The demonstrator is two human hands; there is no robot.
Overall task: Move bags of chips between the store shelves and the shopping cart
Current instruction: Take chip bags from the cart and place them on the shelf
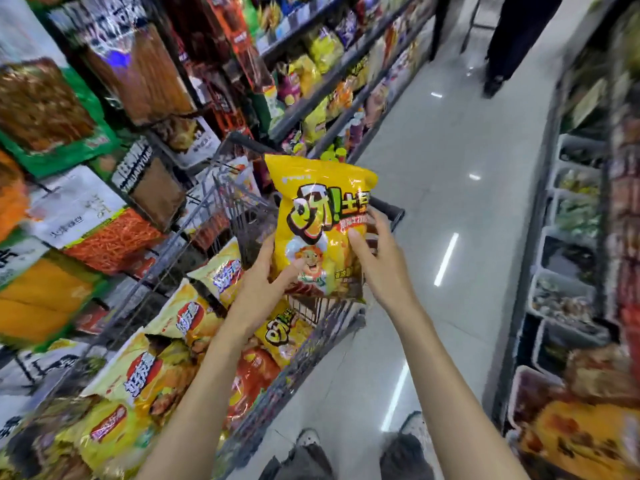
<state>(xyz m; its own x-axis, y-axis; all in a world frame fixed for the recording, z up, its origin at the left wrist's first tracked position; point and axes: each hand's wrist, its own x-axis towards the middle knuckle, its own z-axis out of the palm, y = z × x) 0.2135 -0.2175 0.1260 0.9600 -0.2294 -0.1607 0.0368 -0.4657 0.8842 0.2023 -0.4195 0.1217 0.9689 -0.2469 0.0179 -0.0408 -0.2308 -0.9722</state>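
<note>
Both hands hold 1 yellow bag (320, 216) upright above the cart (214, 216). The left hand (265, 282) grips its lower left edge, thumb on the front. The right hand (377, 258) clasps the right edge, fingers curled onto it. More chip bags (194, 317) lie in the cart, beside the left shelves (332, 74).

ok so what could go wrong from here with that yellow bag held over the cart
1. The left hand and right hand hold the yellow chip bag only by its lower part, so the puffed top could tip or the glossy film slip.
2. The shopping cart already holds several bags, such as the red bag; another on top may crush chips or slide out.
3. A person stands further down the aisle, so pushing ahead risks a bump.
</note>
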